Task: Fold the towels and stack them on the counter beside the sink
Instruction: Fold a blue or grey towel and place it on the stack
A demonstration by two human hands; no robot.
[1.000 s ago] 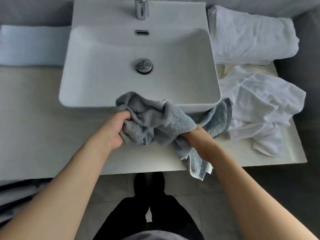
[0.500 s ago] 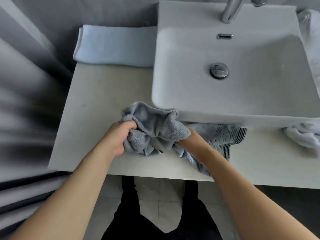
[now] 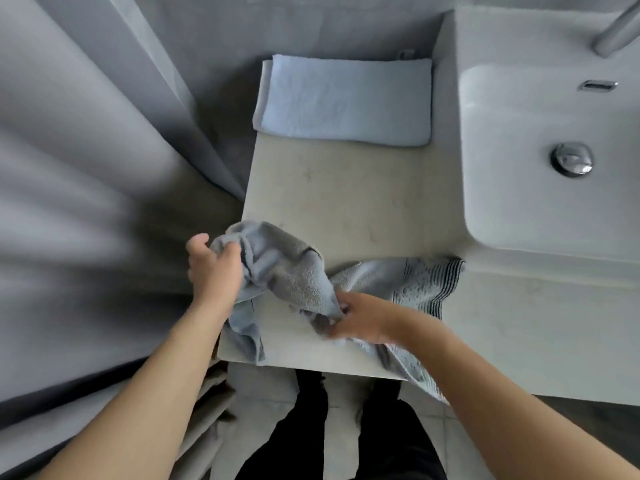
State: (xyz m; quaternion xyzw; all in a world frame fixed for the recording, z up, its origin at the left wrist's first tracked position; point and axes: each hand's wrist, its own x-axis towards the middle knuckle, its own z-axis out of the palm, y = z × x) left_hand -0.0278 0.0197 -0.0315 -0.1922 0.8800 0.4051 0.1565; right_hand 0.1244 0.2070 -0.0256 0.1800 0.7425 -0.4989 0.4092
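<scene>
Both hands — left hand (image 3: 214, 271), right hand (image 3: 360, 320) — grip grey towel (image 3: 294, 271); counter (image 3: 346, 202).

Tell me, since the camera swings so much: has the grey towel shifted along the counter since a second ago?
Yes. The grey towel has moved left, away from the sink.

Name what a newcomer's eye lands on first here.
The crumpled grey towel at the counter's front edge, gripped by the left hand and pinched by the right hand, its striped end trailing toward the sink. Next, the folded pale blue towel at the counter's back.
</scene>
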